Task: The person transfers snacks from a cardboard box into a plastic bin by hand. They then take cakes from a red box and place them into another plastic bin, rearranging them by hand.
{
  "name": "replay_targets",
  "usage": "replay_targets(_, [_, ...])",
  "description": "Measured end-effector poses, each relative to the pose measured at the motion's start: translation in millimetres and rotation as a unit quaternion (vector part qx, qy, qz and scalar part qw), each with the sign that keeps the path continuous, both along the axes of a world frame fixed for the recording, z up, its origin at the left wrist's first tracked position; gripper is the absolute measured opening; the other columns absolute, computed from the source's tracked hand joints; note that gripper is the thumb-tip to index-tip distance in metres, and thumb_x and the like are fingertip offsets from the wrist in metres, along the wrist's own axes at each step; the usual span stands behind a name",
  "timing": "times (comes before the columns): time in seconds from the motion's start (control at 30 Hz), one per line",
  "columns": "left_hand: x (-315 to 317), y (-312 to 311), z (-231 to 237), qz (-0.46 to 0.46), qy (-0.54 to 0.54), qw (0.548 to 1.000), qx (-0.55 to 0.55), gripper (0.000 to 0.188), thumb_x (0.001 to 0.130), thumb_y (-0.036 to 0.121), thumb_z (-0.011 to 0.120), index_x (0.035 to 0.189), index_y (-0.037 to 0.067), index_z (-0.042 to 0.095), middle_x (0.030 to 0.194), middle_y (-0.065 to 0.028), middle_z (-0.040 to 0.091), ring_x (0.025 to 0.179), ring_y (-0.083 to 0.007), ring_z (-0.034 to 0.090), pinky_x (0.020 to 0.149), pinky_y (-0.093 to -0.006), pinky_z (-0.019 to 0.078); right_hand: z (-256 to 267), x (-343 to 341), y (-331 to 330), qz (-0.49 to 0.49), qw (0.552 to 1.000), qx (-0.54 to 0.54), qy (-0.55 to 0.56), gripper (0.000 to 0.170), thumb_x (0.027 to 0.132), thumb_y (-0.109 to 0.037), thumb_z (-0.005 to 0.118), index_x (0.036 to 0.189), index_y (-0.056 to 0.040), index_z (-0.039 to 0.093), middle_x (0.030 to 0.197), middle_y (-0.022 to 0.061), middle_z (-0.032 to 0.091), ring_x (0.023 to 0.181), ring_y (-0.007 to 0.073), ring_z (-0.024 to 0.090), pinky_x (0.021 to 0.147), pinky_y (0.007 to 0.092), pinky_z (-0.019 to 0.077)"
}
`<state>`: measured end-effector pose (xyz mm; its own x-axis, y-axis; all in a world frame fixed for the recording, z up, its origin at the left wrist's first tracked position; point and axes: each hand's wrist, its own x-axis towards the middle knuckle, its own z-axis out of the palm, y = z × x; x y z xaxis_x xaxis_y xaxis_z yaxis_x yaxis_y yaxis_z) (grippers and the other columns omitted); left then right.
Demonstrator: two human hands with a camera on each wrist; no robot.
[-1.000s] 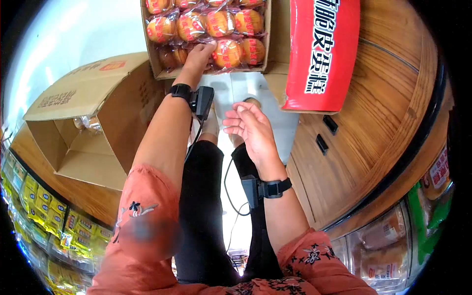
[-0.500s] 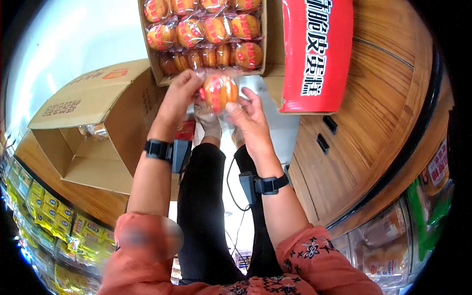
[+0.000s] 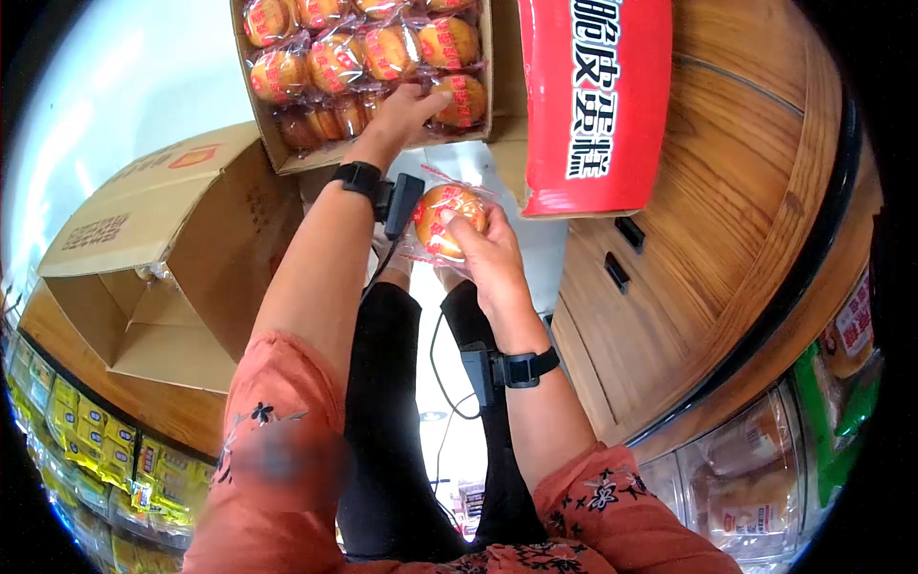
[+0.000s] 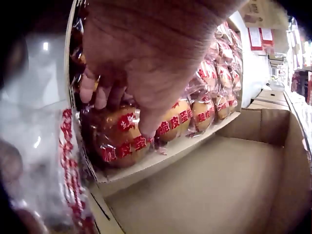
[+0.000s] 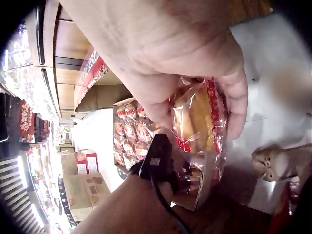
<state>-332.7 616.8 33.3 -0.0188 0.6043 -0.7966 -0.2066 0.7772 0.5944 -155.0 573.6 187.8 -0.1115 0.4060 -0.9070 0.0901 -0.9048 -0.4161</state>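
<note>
A round golden cake in clear wrap with red print (image 3: 447,218) is in my right hand (image 3: 499,260), the thumb across its face and the fingers behind. The right wrist view shows this wrapped cake (image 5: 197,122) edge-on between thumb and fingers. My left hand (image 3: 402,120) reaches over the near edge of an open cardboard box (image 3: 325,158) packed with rows of wrapped cakes (image 3: 337,62). In the left wrist view its thumb (image 4: 151,117) is spread from the other fingers and touches the front cakes (image 4: 124,141). Some of its fingertips are hidden among the wrappers.
The box's red printed flap (image 3: 598,105) hangs to the right, over a wooden cabinet (image 3: 727,220). At the left an open brown carton (image 3: 182,239) lies on its side with a few wrapped pieces inside. Yellow packets (image 3: 86,421) fill shelves at lower left.
My left hand took a wrapped cake from the front row and brought it to my right hand, which now holds it. The left hand has gone back into the box.
</note>
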Motion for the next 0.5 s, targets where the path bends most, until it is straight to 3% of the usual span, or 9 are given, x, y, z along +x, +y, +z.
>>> replay_targets(0.17, [17,0,-26,0.03,-0.005,0.999,0.022,0.073,0.08,0.055,0.069,0.122,-0.004,0.058,0.114,-0.0117,0.064,0.102,-0.0196,0.059,0.084,-0.0354,0.0467,3,4,4,-0.001,1.0,-0.003,-0.006,0.045,0.087,-0.01,0.069,0.125,0.0016,0.048,0.111,0.015,0.06,0.093,0.0209,0.065,0.079,0.0333,0.0573])
replay_targets(0.27, [24,0,-34,0.033,0.048,0.998,0.025,0.064,0.08,0.048,0.073,0.113,-0.005,0.061,0.103,-0.011,0.067,0.094,-0.0183,0.061,0.081,-0.0333,0.0474,-1,10,2,0.006,1.0,0.003,-0.017,0.047,0.087,-0.01,0.069,0.127,0.0015,0.047,0.112,0.0148,0.06,0.094,0.0212,0.065,0.079,0.0332,0.0573])
replay_targets(0.37, [34,2,-28,0.079,0.109,0.991,0.018,0.062,0.077,0.041,0.077,0.108,-0.01,0.06,0.102,-0.0163,0.066,0.091,-0.0221,0.063,0.077,-0.034,0.0506,1,10,3,-0.007,1.0,-0.004,-0.006,0.047,0.087,-0.01,0.069,0.127,0.0015,0.047,0.112,0.0152,0.061,0.094,0.0213,0.065,0.079,0.033,0.057])
replay_targets(0.47, [24,2,-28,-0.015,0.067,0.998,-0.01,0.063,0.077,0.039,0.079,0.111,-0.008,0.056,0.1,-0.0136,0.065,0.088,-0.0176,0.063,0.072,-0.0329,0.0517,2,13,1,0.01,1.0,-0.009,-0.016,0.047,0.087,-0.01,0.069,0.127,0.0004,0.047,0.113,0.0146,0.061,0.095,0.0203,0.065,0.079,0.0333,0.0573])
replay_targets(0.5, [35,0,12,0.134,0.166,0.976,0.044,0.061,0.076,0.037,0.081,0.111,-0.006,0.054,0.097,-0.0104,0.063,0.084,-0.0146,0.061,0.067,-0.0315,0.0516,2,14,-1,0.005,1.0,-0.012,-0.004,0.047,0.088,-0.012,0.069,0.128,-0.0005,0.047,0.113,0.0141,0.061,0.095,0.0203,0.066,0.079,0.0335,0.0575])
